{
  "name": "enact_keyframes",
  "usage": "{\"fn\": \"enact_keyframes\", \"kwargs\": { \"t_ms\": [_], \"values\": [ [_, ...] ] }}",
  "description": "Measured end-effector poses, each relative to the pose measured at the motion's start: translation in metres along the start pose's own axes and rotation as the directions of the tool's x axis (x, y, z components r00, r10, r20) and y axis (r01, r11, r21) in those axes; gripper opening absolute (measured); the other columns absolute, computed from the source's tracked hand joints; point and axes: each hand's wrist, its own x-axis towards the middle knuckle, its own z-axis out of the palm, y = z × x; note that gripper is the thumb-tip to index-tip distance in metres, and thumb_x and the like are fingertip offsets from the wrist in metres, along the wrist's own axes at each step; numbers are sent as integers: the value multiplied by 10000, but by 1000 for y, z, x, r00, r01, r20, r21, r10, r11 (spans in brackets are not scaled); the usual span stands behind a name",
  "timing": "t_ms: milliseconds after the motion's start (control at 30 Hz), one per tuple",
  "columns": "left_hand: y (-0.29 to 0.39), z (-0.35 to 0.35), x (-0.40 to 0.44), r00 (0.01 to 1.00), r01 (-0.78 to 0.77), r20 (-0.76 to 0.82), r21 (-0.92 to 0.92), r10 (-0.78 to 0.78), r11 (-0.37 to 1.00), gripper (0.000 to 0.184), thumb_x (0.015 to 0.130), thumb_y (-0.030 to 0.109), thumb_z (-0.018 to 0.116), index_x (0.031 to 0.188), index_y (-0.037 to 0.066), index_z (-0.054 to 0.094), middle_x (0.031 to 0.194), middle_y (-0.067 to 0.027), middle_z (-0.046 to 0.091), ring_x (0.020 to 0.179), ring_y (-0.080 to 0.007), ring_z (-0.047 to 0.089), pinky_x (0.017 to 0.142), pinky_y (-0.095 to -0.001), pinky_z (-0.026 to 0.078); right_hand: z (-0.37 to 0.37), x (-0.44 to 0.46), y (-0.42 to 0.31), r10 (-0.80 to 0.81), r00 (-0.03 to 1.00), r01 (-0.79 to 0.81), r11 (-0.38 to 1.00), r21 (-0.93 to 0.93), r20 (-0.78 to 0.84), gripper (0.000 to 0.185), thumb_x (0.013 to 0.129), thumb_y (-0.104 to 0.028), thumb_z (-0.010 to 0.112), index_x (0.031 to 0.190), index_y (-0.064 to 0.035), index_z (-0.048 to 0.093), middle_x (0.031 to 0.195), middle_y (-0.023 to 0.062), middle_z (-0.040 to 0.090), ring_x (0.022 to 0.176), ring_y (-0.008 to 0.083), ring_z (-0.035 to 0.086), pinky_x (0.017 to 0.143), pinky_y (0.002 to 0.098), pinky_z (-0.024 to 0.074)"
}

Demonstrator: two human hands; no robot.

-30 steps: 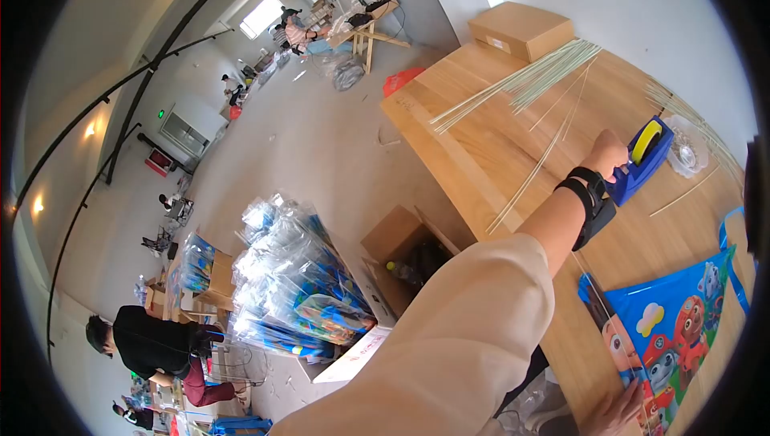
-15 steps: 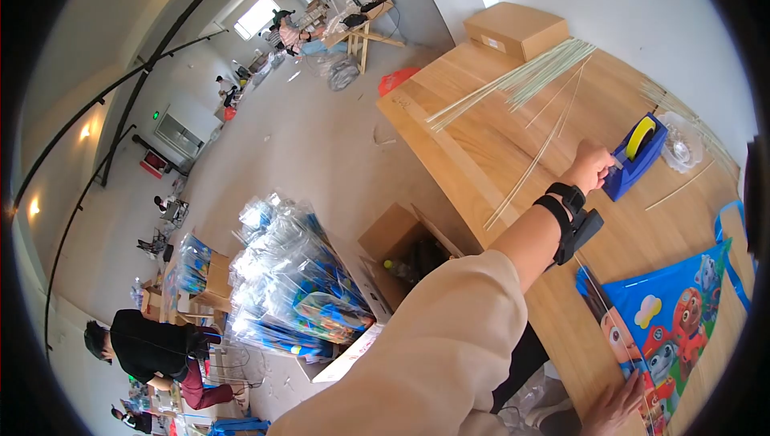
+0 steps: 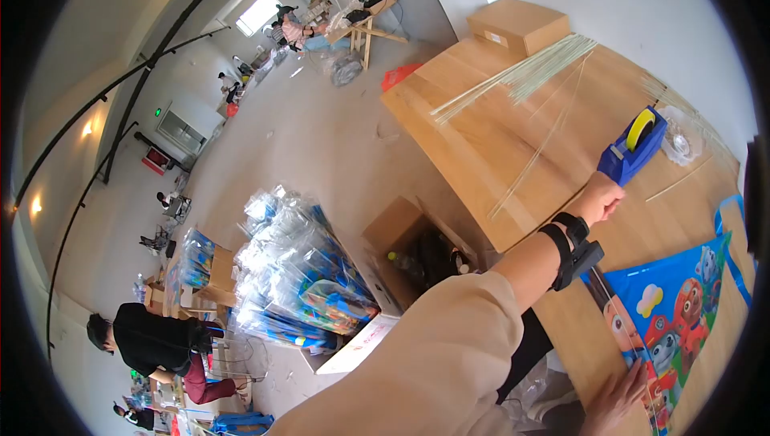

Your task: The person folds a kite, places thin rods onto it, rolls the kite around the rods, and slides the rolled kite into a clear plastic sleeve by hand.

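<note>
My left hand [image 3: 603, 198] is closed just in front of a blue tape dispenser [image 3: 626, 162] with a yellow core. Any tape between the fingers is too small to make out. A black device [image 3: 573, 251] is strapped to that wrist. My right hand [image 3: 618, 400] lies with fingers outstretched on the lower left edge of a blue sheet [image 3: 666, 300] printed with cartoon characters. Thin rods run along this edge. A blue ribbon [image 3: 726, 219] loops from the far corner of the sheet.
Thin pale sticks [image 3: 545, 75] lie on the wooden table [image 3: 481, 155], beside a cardboard box [image 3: 517, 25]. A clear plastic container [image 3: 682, 139] is behind the dispenser. On the floor stand an open carton [image 3: 405, 235] and a pile of plastic-wrapped items [image 3: 297, 267]. A person [image 3: 152, 340] stands further off.
My left hand has moved down the view, away from its earlier place at the dispenser's side. The dispenser has shifted slightly up and left. My right hand stays on the printed sheet.
</note>
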Motion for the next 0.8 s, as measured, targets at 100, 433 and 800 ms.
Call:
{"fn": "enact_keyframes", "kwargs": {
  "t_ms": [100, 433, 800],
  "values": [
    [-28, 26, -23, 973, -136, 202, 91, 116, 987, 193, 708, 102, 605, 550, 89, 495, 472, -14, 448, 375, -99, 399, 331, -275, 263, 46, -39, 33, 159, 974, -162, 987, 0, 161, 539, 863, -148, 572, 1376, -46, 441, 1362, 209, 434, 1260, 387, 401, 1045, 463, 335],
    [-110, 100, -161, 806, 489, 329, 102, -493, 867, 103, 885, 150, 623, 952, 73, 611, 797, -26, 604, 518, -40, 446, 388, -164, 309, 15, -20, 19, 207, 974, -222, 957, 188, 95, 558, 763, -247, 654, 1267, -57, 509, 1244, 135, 475, 1191, 324, 431, 1030, 439, 355],
    [-119, 135, -156, 770, 565, 178, 255, -612, 785, 187, 943, 236, 549, 1015, 71, 600, 823, -104, 611, 432, -18, 349, 374, -168, 282, 23, -31, 27, 243, 968, -251, 946, 204, 64, 543, 793, -214, 614, 1280, -21, 475, 1264, 114, 493, 1216, 280, 428, 1051, 421, 343]
  ]
}}
